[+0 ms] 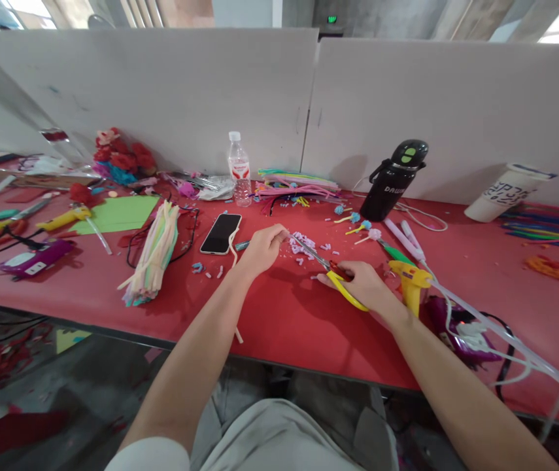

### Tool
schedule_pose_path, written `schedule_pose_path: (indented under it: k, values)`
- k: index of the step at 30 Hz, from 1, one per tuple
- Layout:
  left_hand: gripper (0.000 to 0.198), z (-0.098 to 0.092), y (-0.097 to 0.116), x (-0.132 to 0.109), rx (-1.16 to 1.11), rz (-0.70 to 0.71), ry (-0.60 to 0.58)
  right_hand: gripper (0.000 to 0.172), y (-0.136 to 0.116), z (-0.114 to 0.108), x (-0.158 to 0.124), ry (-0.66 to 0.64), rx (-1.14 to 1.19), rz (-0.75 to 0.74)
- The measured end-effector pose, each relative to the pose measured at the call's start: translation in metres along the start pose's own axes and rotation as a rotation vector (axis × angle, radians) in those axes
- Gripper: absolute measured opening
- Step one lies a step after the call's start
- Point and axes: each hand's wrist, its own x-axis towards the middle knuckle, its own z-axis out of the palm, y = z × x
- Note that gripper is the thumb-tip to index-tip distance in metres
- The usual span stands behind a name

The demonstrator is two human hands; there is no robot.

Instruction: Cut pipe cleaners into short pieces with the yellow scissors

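The head camera looks down on both bare forearms, which reach forward over a red table (284, 320) and converge near its middle.

The left hand (262, 250) comes in from the lower left with the wrist straight and the knuckles up. Its fingers are curled and its thumb and fingertips are pressed together in a pinch right at the tips of the scissor blades. What it pinches is too small to make out. A cream strand (235, 256) runs under this wrist and back towards the table's near edge.

The right hand (365, 284) enters from the lower right, with the forearm angled inward. Its fingers are closed through the loops of the yellow-handled scissors (340, 281). The blades point up and left towards the left hand's fingertips, low over the table, and whether they are parted cannot be told. Just under the blades lies a scatter of lilac cuttings (303, 245).

A yellow glue gun (412, 282) stands just beside the right hand, on its outer side. A black phone (220, 233) lies near the left hand, with a bundle of pastel pipe cleaners (154, 256) further left. A water bottle (238, 169) and a black flask (394, 180) stand against the white partition (186, 91).
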Motion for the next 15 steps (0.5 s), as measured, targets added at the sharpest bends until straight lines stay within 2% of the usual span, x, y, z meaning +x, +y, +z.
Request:
schedule_pose_path:
  k: [8,15]
  values:
    - [0.028,0.0006,-0.0026,0.0003,-0.016,0.023,0.036,0.050,0.0009,0.0002,0.0002,-0.009,-0.007,0.001]
    - [0.028,-0.0008,-0.0011,0.0002,-0.019,-0.005,0.005,0.052,0.0011,-0.0005,0.0005,-0.014,-0.025,0.011]
